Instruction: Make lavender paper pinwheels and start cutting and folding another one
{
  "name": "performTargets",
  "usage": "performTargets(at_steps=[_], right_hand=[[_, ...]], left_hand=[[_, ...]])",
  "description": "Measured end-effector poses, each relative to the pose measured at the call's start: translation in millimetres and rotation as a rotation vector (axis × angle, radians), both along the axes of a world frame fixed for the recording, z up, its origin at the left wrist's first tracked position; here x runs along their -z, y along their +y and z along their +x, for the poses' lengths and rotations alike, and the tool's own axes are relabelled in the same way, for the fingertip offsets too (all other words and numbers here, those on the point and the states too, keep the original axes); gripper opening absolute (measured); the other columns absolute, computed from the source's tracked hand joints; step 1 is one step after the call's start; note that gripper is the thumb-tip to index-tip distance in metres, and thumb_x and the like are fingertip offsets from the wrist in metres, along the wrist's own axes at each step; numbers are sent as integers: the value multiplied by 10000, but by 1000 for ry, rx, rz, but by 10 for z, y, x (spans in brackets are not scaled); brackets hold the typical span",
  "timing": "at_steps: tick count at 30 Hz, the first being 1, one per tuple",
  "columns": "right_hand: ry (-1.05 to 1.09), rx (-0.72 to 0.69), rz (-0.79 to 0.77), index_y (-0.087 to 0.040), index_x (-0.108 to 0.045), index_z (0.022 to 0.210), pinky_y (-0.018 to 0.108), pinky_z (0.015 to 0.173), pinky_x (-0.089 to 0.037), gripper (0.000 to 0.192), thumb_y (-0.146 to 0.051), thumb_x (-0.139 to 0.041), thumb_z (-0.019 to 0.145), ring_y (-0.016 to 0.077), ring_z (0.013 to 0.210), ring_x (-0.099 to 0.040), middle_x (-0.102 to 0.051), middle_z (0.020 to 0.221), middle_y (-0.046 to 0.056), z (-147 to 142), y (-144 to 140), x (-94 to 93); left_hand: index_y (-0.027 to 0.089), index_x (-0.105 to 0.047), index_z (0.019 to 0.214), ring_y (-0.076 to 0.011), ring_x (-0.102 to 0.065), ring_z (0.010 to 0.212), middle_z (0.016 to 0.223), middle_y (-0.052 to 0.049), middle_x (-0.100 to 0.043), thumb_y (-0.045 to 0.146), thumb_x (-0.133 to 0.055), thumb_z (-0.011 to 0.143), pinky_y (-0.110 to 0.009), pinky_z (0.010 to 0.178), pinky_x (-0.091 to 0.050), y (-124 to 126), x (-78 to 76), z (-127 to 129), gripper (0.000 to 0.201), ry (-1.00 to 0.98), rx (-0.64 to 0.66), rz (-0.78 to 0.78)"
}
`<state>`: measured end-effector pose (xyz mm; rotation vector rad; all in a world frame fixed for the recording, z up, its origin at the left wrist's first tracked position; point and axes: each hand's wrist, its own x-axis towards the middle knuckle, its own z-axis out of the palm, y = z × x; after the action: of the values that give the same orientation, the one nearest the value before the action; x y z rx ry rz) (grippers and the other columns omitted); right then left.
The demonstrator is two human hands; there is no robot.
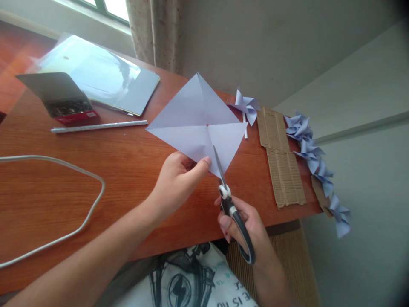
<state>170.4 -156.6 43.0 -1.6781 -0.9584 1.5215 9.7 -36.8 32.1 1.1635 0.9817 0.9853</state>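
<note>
Left hand (pixel 176 178) pinches the paper square (pixel 187 115) by its near edge, above the counter (pixel 137 160); the right hand (pixel 245 219) is wrapped round the scissors (pixel 230 207), a blade over the near corner. Best to cut straight toward the red dot (pixel 207 125) but stop short of it. Lettering (pixel 234 299) on the shirt (pixel 191 279) includes "IS"; the box (pixel 76 116) label is too small to read.
</note>
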Motion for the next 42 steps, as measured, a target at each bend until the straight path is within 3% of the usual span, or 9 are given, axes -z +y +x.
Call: performTargets(at_steps=[10, 23, 42], right_hand=[[15, -10, -11, -176, -623, 1056, 203, 442, -359, 474, -548, -776, 804, 76, 469, -426, -500, 620, -60, 40, -23, 57], [-44, -6, -25, -174, -639, 1000, 203, 403, -359, 432, -556, -740, 826, 79, 444, -439, -489, 607, -62, -10, -15, 1], [166, 21, -18, -183, -584, 1024, 204, 419, -336, 552, -662, -728, 791, 82, 436, -431, -528, 577, -44, -39, -17, -7]], left_hand=[[145, -660, 616, -133, -575, 583, 607, -2, -661, 320, -654, 834, -213, 558, -434, 5, 17, -1, 280, 30, -6, -12], [141, -649, 616, -131, -554, 574, 599, -3, -644, 335, -645, 828, -212, 542, -418, -2, 17, -2, 288, 42, -3, -24], [133, -657, 625, -117, -520, 573, 595, 5, -624, 322, -663, 827, -211, 541, -398, -2, 11, -13, 277, 16, 12, -35]])
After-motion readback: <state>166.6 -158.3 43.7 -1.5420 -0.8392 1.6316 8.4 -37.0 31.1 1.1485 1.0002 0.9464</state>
